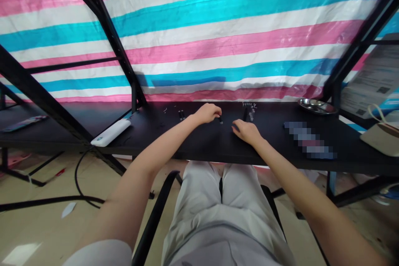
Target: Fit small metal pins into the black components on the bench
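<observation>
Over the middle of the black table (199,145), my left hand (207,113) is closed, its fingertips pinching a small black cylinder (221,120) with a pale lower end. To its right, my right hand (247,130) rests low by the tabletop, with thumb and fingers a little apart and nothing visible between them. Just behind that hand stands or lies a dark stick-like piece (245,114). Small clear pieces (252,114) are beside it, with tiny white bits (249,105) farther back. Left of my left hand are small black pieces (181,114) with pale ends.
A white power bank (111,132) with a cable lies at the left. A shiny metal dish (317,107) sits back right, near a pixelated flat item (308,140) and a beige bag (382,136). Black frame posts (109,29) flank the table before a striped sheet (224,45).
</observation>
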`<state>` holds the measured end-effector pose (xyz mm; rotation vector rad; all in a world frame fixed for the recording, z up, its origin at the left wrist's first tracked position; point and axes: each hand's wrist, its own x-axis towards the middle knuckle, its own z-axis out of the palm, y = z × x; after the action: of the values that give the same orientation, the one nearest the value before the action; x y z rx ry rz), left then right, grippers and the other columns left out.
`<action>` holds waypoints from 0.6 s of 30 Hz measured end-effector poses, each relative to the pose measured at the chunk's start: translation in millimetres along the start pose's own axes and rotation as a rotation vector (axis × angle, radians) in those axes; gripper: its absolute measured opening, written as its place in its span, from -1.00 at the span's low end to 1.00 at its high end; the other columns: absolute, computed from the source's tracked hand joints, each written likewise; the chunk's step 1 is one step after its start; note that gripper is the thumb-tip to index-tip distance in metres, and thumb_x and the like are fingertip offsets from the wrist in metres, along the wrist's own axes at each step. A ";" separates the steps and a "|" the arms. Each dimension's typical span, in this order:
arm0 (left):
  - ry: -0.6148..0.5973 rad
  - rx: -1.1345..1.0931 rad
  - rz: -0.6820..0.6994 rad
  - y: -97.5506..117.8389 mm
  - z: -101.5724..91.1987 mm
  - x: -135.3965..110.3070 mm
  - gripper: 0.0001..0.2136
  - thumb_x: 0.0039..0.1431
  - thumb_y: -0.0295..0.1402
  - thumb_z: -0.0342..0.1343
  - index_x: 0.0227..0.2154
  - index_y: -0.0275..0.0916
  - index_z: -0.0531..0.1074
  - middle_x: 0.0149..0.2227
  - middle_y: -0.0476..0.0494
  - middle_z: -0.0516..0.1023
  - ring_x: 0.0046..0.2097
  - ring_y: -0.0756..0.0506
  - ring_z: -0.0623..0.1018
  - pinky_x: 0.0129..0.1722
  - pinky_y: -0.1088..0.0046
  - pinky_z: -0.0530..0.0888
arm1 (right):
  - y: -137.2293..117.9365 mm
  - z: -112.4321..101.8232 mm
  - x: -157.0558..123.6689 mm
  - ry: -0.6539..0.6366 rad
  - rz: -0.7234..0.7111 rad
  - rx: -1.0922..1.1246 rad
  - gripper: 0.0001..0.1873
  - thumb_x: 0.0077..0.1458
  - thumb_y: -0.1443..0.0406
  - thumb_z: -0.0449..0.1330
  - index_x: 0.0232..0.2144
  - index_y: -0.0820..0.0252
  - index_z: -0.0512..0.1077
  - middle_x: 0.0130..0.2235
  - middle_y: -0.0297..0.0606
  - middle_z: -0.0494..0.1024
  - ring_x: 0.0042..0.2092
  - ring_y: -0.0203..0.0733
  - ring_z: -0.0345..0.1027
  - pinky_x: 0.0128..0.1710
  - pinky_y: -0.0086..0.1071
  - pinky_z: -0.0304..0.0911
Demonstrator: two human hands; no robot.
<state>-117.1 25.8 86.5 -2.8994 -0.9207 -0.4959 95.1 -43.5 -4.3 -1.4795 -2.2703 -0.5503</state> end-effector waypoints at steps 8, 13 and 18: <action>-0.206 0.237 -0.239 -51.9 -42.6 -14.2 -0.81 -0.10 -0.58 0.09 -0.45 -0.21 0.52 -0.40 -0.08 0.58 -0.28 -0.08 0.52 -0.27 0.46 0.30 | -0.5 -0.3 0.2 -0.057 0.006 0.007 -0.69 0.21 0.25 -0.11 -0.15 0.22 0.36 -0.16 -0.17 0.49 -0.32 -0.25 0.36 -0.44 -0.43 0.00; -0.231 0.283 -0.391 -68.1 -47.6 -29.2 -0.81 -0.13 -0.63 0.05 -0.49 -0.25 0.50 -0.40 -0.12 0.57 -0.23 -0.14 0.50 -0.06 0.26 0.18 | -0.5 0.9 0.8 -0.047 -0.004 0.021 -0.70 0.21 0.26 -0.10 -0.17 0.22 0.37 -0.19 -0.18 0.49 -0.32 -0.26 0.36 -0.43 -0.43 0.01; -0.247 0.328 -0.439 -78.5 -43.9 -37.1 -0.82 -0.10 -0.58 0.04 -0.46 -0.25 0.50 -0.39 -0.13 0.56 -0.21 -0.14 0.48 0.00 0.17 0.08 | 0.4 1.8 1.1 -0.047 -0.009 0.032 -0.71 0.20 0.26 -0.10 -0.18 0.22 0.37 -0.21 -0.17 0.49 -0.33 -0.26 0.35 -0.43 -0.43 0.01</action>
<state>-203.0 62.9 113.0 -2.4946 -1.5235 0.0072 94.8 -41.5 -5.3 -1.4824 -2.3115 -0.4842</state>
